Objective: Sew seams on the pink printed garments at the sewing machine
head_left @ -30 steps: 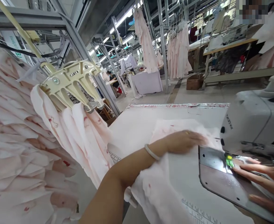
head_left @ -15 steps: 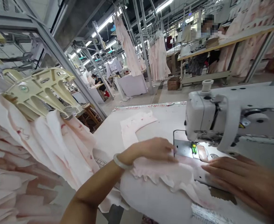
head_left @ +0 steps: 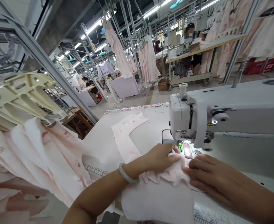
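Observation:
A pale pink ruffled fabric piece lies at the near edge of the sewing machine bed, just in front of the lit needle area. My left hand, with a pale bangle at the wrist, pinches its upper edge between thumb and fingers. From the other side, my right hand has its bent fingers closed on the right end of the same fabric. The white sewing machine stands just beyond both hands, a small green part near its needle. The fabric under my fingers is partly hidden.
A curved pink fabric piece rests on the white table. On the left, a cream clamp hanger holds printed pink cloth. A measuring tape runs along the table edge. Other people sit at machines further back.
My left hand has moved to the fabric's edge near the needle and pinches it. My right hand has come in left onto the fabric. The view has shifted right.

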The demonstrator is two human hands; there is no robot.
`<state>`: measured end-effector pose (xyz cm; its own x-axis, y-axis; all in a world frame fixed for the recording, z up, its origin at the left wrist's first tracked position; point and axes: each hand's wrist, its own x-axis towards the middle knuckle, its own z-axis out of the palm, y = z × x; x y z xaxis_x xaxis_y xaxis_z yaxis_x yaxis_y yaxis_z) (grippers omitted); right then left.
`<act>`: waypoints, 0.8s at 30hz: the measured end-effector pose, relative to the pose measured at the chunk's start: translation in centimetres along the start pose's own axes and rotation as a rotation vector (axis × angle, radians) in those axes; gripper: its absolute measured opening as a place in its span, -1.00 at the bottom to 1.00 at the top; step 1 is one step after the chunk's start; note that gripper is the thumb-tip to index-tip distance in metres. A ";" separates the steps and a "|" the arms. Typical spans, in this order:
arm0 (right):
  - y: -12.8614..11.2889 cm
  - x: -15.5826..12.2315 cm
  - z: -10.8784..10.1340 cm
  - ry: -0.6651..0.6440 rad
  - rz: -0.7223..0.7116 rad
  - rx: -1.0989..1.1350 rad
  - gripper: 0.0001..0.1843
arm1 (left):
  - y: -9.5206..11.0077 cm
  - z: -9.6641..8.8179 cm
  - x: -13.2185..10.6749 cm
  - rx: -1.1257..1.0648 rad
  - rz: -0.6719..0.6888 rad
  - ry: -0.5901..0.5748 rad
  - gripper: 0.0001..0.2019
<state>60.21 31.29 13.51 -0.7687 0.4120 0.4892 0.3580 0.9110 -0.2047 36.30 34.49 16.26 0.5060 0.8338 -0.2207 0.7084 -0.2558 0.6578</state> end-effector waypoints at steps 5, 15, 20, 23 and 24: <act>0.0 0.0 0.0 -0.034 0.033 0.035 -0.70 | -0.9 1.3 0.3 0.215 0.051 0.148 -0.69; 0.7 -0.6 0.4 0.011 -0.045 -0.116 -0.64 | -2.0 0.8 -3.4 0.662 0.616 0.110 -0.67; 1.0 -0.6 0.5 0.040 -0.042 -0.232 -0.51 | -3.4 2.4 -2.8 0.662 0.620 0.199 -0.63; 1.4 -0.5 0.4 0.055 -0.032 -0.257 -0.58 | -3.6 2.2 -1.6 0.702 0.656 0.201 -0.62; 1.6 -0.6 0.4 0.057 -0.024 -0.261 -0.61 | -3.6 1.9 -1.2 0.715 0.658 0.195 -0.62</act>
<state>61.00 32.50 12.61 -0.7501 0.3817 0.5400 0.4699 0.8822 0.0292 34.12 33.43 12.79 0.8609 0.4688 0.1975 0.4777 -0.8785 0.0026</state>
